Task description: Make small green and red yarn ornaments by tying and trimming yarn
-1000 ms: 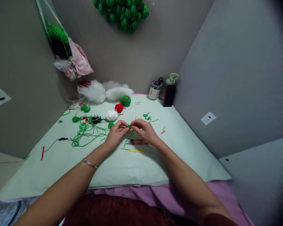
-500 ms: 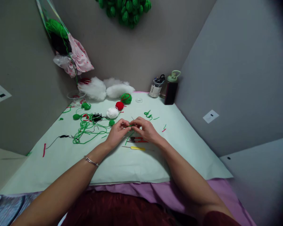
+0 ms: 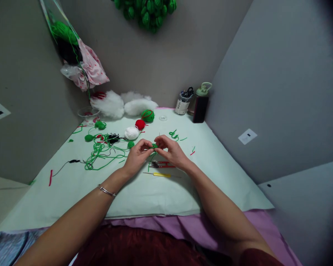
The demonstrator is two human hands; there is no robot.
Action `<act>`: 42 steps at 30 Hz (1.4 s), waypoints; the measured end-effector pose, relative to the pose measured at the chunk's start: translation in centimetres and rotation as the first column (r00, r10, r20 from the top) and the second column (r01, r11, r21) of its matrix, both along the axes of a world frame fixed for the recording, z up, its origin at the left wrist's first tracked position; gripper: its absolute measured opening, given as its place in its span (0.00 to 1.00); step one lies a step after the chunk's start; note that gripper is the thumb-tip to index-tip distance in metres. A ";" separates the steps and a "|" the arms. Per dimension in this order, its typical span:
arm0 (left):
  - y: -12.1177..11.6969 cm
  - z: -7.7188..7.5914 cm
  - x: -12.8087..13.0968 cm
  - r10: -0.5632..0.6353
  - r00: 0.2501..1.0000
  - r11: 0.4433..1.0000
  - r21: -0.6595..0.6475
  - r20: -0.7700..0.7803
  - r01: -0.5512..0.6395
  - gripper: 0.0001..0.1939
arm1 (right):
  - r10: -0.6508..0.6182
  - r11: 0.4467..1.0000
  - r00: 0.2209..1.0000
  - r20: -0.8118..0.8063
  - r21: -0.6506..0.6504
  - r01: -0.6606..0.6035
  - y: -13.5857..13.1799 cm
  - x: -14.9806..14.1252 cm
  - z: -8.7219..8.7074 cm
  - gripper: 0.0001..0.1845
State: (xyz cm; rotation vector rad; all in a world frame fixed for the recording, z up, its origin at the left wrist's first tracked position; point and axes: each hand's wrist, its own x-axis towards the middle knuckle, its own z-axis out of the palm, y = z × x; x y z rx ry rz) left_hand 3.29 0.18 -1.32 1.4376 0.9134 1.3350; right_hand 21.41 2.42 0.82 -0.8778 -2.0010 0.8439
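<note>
Over the middle of the table, my left hand (image 3: 139, 153) pinches the left side of a small green yarn piece (image 3: 154, 146). Thumb and fingers of my right hand (image 3: 170, 149) close on its right side. A thin dark shaft, perhaps a needle, points up beside my right fingertips. Green yarn hangs down from the piece. Just below my hands lie red-handled thread snips (image 3: 163, 164), partly behind my right hand, and a yellow-handled crochet hook (image 3: 162, 174). Close to my left hand rests a small green yarn ball (image 3: 131, 144).
Tangled green yarn (image 3: 98, 155) spreads at left. Beyond it are a white yarn ball (image 3: 131, 133), a red ball (image 3: 140, 124), a larger green ball (image 3: 148, 116) and white stuffing (image 3: 111, 105). A pen cup (image 3: 182, 105) and a bottle (image 3: 201, 107) stand back right.
My right fingers have lifted and opened slightly, so more of the green piece shows. The thin shaft has shifted right and stands more upright.
</note>
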 end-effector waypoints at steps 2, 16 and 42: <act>0.0 -0.1 0.0 0.013 1.000 1.000 0.006 -0.013 -0.013 0.08 | -0.008 0.999 1.000 -0.006 -0.038 0.008 0.0 0.1 0.1 0.13; 0.0 0.0 -0.1 0.030 0.998 0.999 0.038 -0.056 -0.028 0.07 | -0.038 0.992 0.999 0.001 -0.119 0.038 -0.1 -0.1 0.2 0.08; 0.0 -1.3 -0.1 -0.047 0.951 0.976 0.190 -0.306 0.110 0.02 | 0.006 0.926 0.996 0.090 -0.376 0.029 0.3 0.7 0.0 0.08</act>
